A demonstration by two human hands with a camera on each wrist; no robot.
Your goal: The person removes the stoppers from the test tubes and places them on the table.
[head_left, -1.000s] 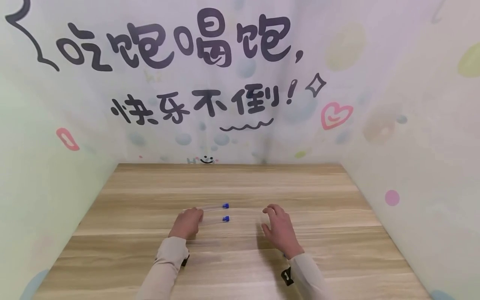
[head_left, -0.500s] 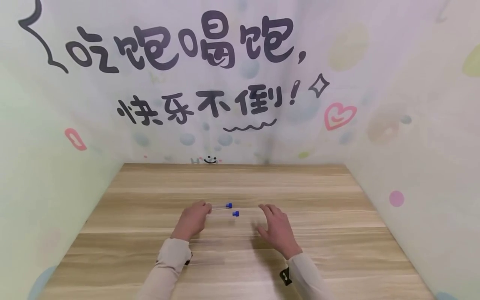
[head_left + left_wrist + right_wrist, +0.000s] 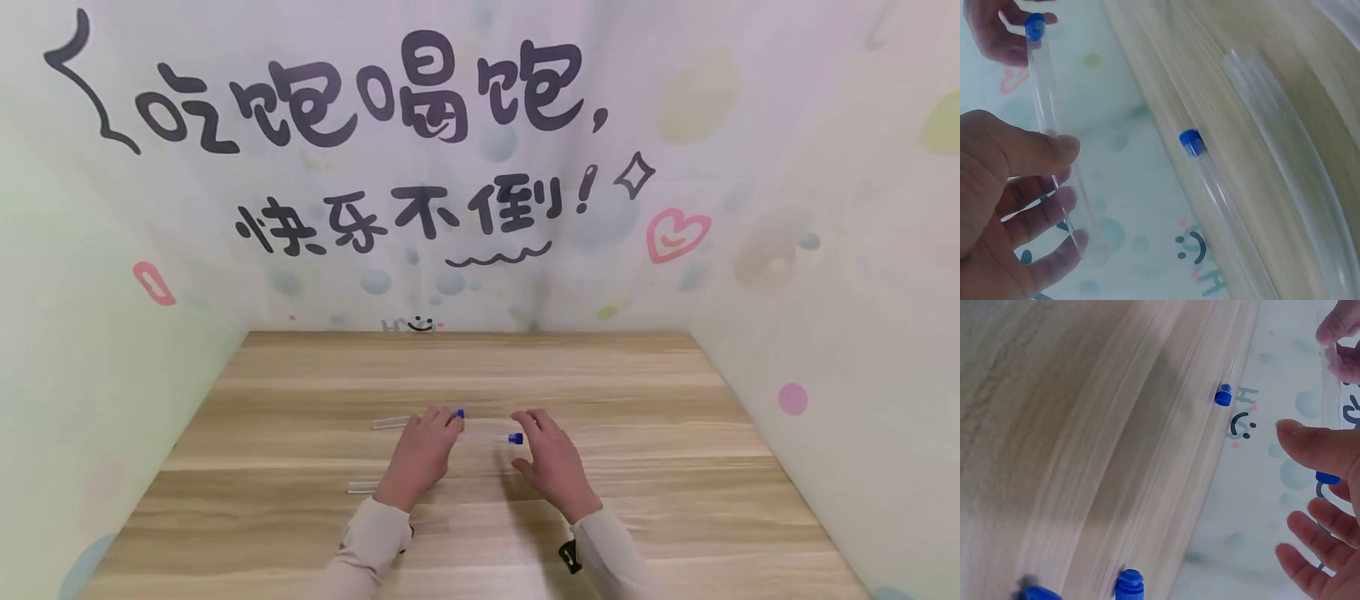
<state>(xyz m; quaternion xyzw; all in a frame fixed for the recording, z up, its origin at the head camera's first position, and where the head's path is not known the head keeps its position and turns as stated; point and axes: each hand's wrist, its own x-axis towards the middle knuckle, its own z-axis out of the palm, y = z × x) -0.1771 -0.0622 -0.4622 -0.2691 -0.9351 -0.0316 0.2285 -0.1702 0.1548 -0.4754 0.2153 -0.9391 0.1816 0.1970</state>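
Observation:
My left hand (image 3: 423, 457) pinches a clear test tube with a blue cap (image 3: 1054, 106) between thumb and fingers. The tube is off the table, its capped end pointing at my right hand (image 3: 553, 467). That hand has its thumb and fingers spread, and the cap (image 3: 516, 438) sits in front of the gap between them; I cannot tell whether they touch. A second blue-capped tube (image 3: 390, 422) lies on the table beyond my left hand, partly hidden by it. A third clear tube (image 3: 1291, 150) lies nearer to me, its visible end uncapped.
Two more blue caps (image 3: 1130, 585) show low in the right wrist view; the arm hides them in the head view. The wood-grain table (image 3: 622, 375) ends at a printed back wall (image 3: 480, 292), with pale walls on both sides.
My left hand has lifted one capped tube from the table and carried it right, towards my right hand. The right hand has barely moved. The uncapped tube now shows beside my left wrist.

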